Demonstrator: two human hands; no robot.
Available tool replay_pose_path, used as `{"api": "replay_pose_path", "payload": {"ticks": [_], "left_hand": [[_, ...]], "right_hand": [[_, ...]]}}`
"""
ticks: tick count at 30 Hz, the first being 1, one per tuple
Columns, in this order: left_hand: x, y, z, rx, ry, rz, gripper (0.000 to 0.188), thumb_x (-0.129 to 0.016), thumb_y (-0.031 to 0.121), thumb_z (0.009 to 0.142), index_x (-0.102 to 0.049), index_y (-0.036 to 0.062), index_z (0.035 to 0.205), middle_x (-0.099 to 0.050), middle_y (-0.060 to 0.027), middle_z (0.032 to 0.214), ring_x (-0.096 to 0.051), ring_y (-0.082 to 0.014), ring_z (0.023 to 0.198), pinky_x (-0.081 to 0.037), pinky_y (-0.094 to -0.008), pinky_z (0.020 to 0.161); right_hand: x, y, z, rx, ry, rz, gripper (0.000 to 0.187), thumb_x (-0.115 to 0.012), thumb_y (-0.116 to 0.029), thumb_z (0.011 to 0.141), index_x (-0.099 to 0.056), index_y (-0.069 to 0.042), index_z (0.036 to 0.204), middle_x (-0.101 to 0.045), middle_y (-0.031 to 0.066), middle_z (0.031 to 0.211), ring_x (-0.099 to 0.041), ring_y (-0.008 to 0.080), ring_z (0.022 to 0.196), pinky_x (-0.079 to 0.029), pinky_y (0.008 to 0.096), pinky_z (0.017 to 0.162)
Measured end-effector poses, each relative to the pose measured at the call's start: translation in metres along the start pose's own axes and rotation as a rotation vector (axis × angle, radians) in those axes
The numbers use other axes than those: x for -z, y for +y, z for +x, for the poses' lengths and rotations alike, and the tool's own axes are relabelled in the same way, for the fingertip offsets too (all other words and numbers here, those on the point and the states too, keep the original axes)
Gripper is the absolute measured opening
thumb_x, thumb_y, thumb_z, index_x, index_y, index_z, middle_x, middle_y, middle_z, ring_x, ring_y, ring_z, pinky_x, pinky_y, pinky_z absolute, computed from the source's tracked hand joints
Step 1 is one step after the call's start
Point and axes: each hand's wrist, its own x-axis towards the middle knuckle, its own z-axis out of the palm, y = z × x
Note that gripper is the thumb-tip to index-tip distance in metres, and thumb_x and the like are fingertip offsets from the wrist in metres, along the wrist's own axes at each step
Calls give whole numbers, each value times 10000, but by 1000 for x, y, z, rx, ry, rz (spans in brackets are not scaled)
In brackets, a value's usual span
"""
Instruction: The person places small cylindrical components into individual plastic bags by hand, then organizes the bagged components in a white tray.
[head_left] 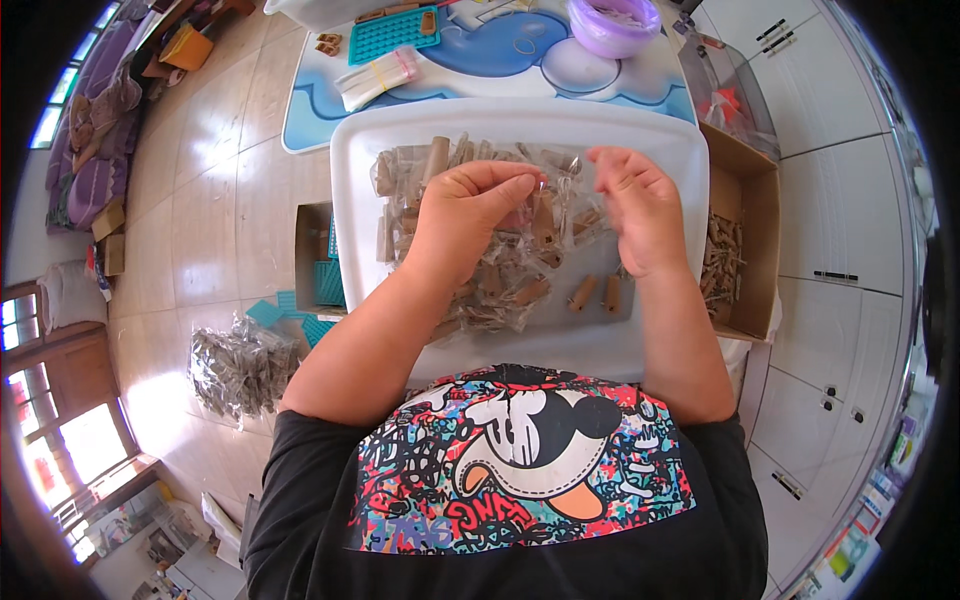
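Note:
Over a white tray point(520, 112), my left hand point(465, 215) pinches the top of a small clear plastic bag, thumb against forefinger. A brown piece point(543, 220), wooden-looking, shows below those fingertips and seems to be inside the bag. My right hand point(642, 215) is raised just to the right, its fingers curled together and slightly blurred; whether they grip anything is hidden. Beneath both hands, many bagged brown pieces point(500, 290) are heaped on the left and middle of the tray. Two loose brown pieces point(582, 292) lie near my right wrist.
Behind the tray, a blue-patterned table holds a teal grid tray point(393, 38), a bundle of clear bags point(380, 78) and a purple bowl point(612, 28). On the right stands a cardboard box point(752, 200) of brown pieces. A large bag point(243, 368) lies on the left floor.

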Motion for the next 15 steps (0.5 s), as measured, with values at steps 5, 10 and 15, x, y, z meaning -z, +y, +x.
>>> {"api": "replay_pose_path", "payload": {"ticks": [5,10,15], "left_hand": [[1,1,-1,-12,-8,16,161,-584,116,841,-636,29,965,-647,-35,923,-575,-85,808,-488,-240,680],[2,4,-2,-9,-28,18,161,-569,95,847,-630,24,977,-643,-41,932,-575,-89,805,-505,-238,680],[3,6,-2,-28,-25,-29,148,-545,72,857,-628,18,967,-639,-47,935,-580,-96,800,-513,-232,675]], "right_hand": [[-13,0,-6,-5,-34,-145,147,-636,-122,807,-610,3,880,-580,5,770,-488,49,656,-384,174,604],[-12,6,-4,15,-50,-88,131,-636,-110,804,-609,0,870,-586,14,770,-507,59,698,-399,178,641],[-12,8,-3,-44,-38,-12,124,-621,-121,815,-602,-12,871,-574,10,742,-473,38,633,-359,161,552]]}}
